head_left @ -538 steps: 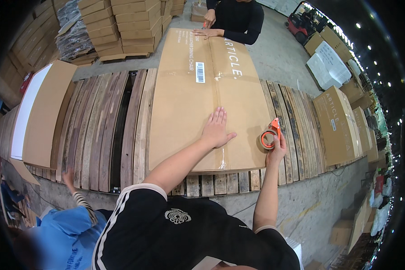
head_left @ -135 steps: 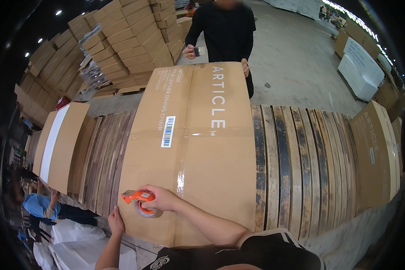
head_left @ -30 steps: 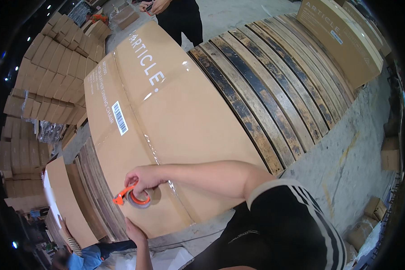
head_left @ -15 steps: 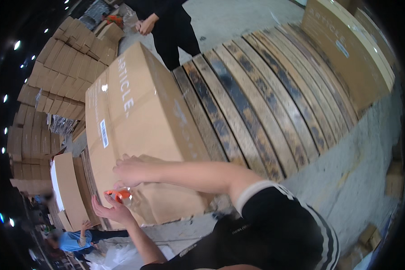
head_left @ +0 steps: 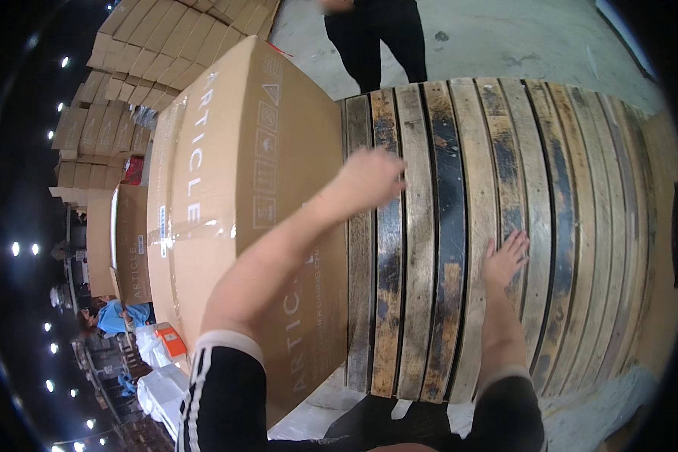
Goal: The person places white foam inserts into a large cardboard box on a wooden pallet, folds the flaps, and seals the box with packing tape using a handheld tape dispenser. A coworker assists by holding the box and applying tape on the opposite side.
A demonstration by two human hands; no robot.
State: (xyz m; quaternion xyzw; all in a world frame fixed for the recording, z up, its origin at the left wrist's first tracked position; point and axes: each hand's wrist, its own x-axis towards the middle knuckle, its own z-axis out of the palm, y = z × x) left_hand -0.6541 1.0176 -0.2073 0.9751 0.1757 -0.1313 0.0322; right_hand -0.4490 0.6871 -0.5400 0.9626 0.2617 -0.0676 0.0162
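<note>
A large brown cardboard box [head_left: 203, 264] stands at the left, with clear tape along its edge. My left arm reaches across its right side. Curled and slightly blurred, my left hand [head_left: 368, 178] is closed above the nearest slats of a wooden pallet [head_left: 414, 301]; whatever its fingers may hold is hidden. Farther right, my right hand [head_left: 507, 260] is open, fingers spread over the worn slats, with nothing in it.
Across the pallet stands a person in black trousers [head_left: 377, 45]. Stacked cartons [head_left: 151, 45] fill the back left. An orange object [head_left: 172, 340] and white plastic wrapping [head_left: 166, 388] lie beside the box's near left side. Another person in blue [head_left: 113, 316] is beyond.
My hands have left the box's near left end, where an orange tool was at my left hand. Both are now over the pallet to the right, and the view has turned.
</note>
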